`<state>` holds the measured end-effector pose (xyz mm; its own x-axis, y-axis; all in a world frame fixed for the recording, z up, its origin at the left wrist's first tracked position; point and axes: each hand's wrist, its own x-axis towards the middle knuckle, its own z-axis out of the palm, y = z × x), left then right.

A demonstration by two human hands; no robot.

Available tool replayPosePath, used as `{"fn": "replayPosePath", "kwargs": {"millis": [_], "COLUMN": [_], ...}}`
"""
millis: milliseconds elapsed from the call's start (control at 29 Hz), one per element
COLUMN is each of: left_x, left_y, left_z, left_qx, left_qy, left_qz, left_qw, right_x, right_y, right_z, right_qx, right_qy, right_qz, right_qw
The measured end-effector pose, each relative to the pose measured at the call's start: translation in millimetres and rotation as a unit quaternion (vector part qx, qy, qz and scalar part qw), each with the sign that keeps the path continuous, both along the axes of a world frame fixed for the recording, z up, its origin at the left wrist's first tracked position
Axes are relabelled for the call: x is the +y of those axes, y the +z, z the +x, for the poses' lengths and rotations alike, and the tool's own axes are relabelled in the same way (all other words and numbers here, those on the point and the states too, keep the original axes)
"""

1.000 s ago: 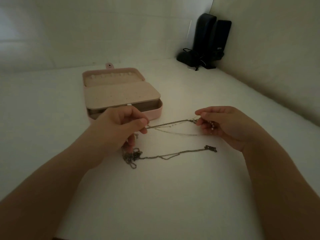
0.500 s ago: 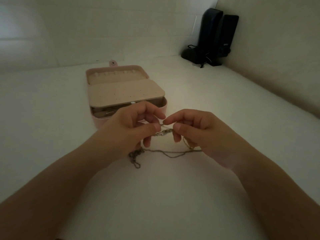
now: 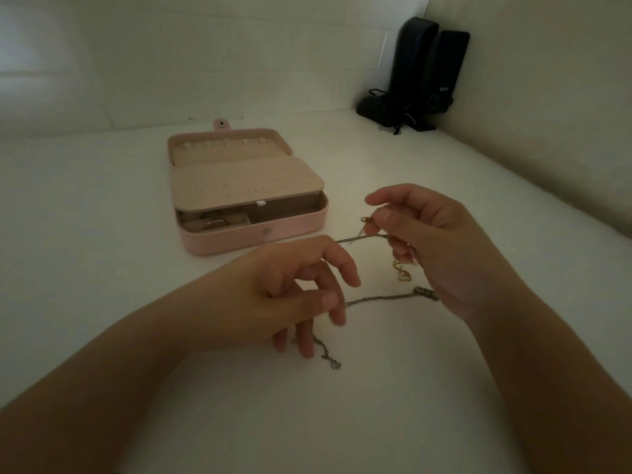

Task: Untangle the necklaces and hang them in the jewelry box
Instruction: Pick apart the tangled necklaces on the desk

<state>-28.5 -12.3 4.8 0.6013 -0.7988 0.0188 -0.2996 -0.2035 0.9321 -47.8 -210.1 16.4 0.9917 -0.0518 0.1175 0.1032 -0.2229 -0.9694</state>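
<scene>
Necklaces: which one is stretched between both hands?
The thin chain running from the left hand to the right hand; the darker chain lies on the white table.

The chains (image 3: 379, 297) between my fingers look like fine metal links, dull grey, with a shinier gold-toned charm (image 3: 403, 275) near my right hand (image 3: 434, 248). The jewelry box (image 3: 246, 200) seems pink faux leather outside, matt beige velvety lining inside. The table (image 3: 102, 206) is smooth, matt white
</scene>
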Motion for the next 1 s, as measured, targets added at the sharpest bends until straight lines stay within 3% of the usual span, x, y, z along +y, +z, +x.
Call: {"fn": "replayPosePath", "kwargs": {"millis": [103,172,276,345,483,621,724,793,828,896,931,1000], "left_x": [-5,-7,-7,-5,3,-13,-18,-15,-15,-13,-12,-9], "left_y": [-1,-2,-10,-13,-13,-12,-16,-15,-15,-13,-14,-12], "left_z": [-2,1,10,15,17,12,16,16,16,15,16,18], "left_qx": [-0.214,-0.278,-0.246,-0.241,-0.266,-0.277,-0.248,-0.256,-0.26,-0.257,-0.237,-0.101], "left_qy": [0.021,0.072,0.205,0.24,0.238,0.209,0.204,0.219,0.225,0.234,0.239,0.248], "left_qz": [0.051,0.055,0.033,0.061,0.147,0.087,0.065,0.075,0.07,0.065,0.058,-0.01], "left_qw": [0.975,0.956,0.947,0.939,0.922,0.934,0.945,0.939,0.936,0.935,0.94,0.964], "right_x": [8,12,22,16,-9,12,12,-2,-14,-33,-37,-35], "right_y": [-9,-14,-17,-16,-6,-13,-11,-7,-3,-1,-1,-4], "right_z": [3,5,5,7,12,7,10,11,9,5,5,6], "right_qx": [-0.004,-0.011,0.0,0.015,0.024,-0.019,-0.028,-0.012,0.016,0.109,0.138,0.147], "right_qy": [0.032,0.045,0.098,0.097,0.015,0.181,0.153,0.077,0.032,-0.005,-0.008,-0.023], "right_qz": [-0.085,-0.117,-0.095,-0.095,-0.041,-0.038,-0.045,-0.101,-0.185,-0.343,-0.37,-0.375], "right_qw": [0.996,0.992,0.991,0.991,0.999,0.983,0.987,0.992,0.982,0.933,0.919,0.915]}}
